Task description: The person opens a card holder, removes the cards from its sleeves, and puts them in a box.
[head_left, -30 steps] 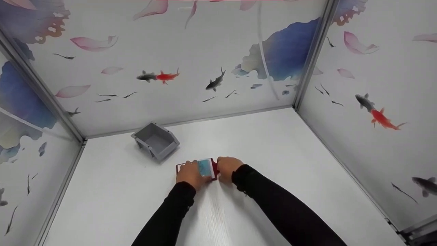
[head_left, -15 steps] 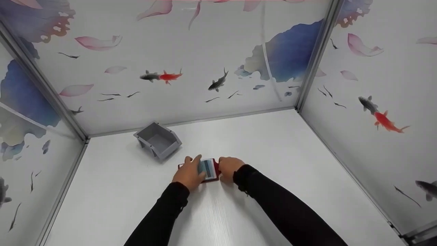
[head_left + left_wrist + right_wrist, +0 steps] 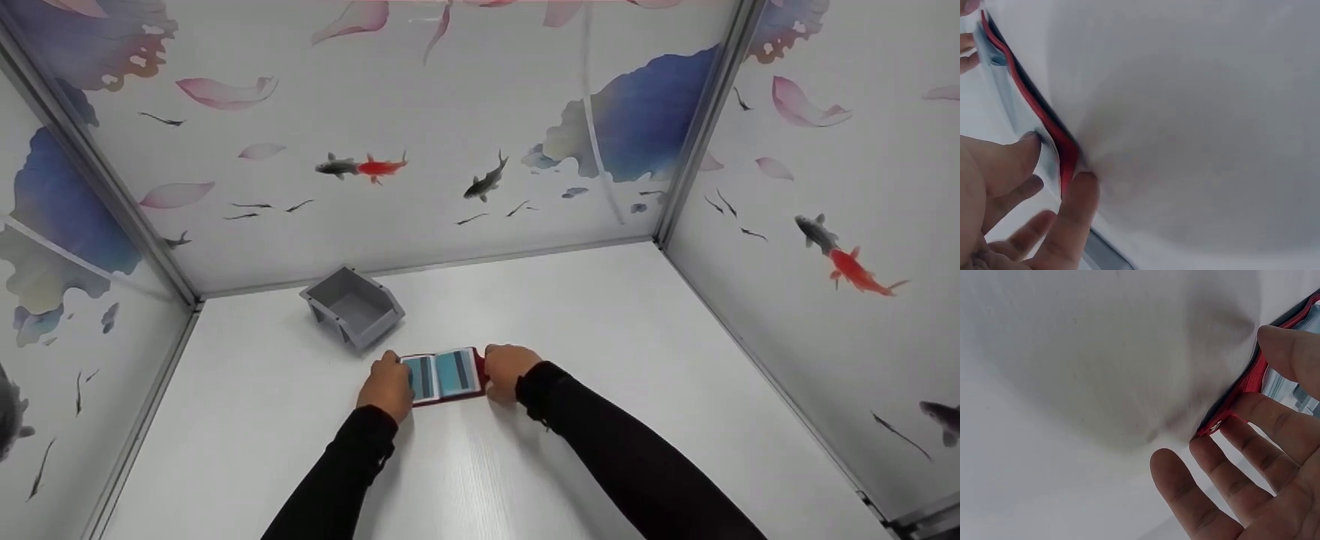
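A small red card holder point(image 3: 457, 373) lies open on the white table, its two inner pages showing blue and dark stripes behind sleeves. At its left edge my left hand point(image 3: 386, 388) pinches the page and cover; the left wrist view shows the thumb on the page and a fingertip by the red cover point(image 3: 1033, 98). My right hand point(image 3: 511, 371) holds the right edge. In the right wrist view, its fingers curl at a red tab with a metal snap point(image 3: 1216, 426), the thumb at the cover's near edge.
A grey plastic bin point(image 3: 379, 328) stands behind and left of the card holder, near the back wall point(image 3: 420, 247). White panels printed with fish and petals enclose the table point(image 3: 570, 300) at the back and both sides, joined by metal posts.
My left hand has moved left across the card holder to its left edge, turning a page over, and the striped left page now shows. The right hand has kept its hold.
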The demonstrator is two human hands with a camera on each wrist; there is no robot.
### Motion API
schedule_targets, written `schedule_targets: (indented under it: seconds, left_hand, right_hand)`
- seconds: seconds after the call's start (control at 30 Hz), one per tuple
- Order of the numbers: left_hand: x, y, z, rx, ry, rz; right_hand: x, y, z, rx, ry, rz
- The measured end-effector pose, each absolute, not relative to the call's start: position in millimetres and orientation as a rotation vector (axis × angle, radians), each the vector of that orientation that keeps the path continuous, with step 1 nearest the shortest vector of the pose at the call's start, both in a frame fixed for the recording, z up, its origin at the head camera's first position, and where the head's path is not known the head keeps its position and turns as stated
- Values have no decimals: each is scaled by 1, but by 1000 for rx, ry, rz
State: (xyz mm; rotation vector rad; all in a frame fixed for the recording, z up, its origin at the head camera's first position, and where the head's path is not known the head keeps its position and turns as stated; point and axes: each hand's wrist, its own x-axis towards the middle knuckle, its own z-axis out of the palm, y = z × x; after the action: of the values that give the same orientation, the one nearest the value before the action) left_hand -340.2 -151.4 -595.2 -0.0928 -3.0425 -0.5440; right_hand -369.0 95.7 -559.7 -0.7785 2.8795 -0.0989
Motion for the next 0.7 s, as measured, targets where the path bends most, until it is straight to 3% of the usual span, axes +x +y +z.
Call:
schedule_targets:
  seconds: [0.47,0.7]
  left_hand:
    - [-336,-153,-590,-39,-3068,-567]
    - [-339,-151,-591,-32,-3079,-590]
  right_hand:
    - [-384,88,-546,-731,2855,-129]
    - [-392,51,-537,-961,2958,15]
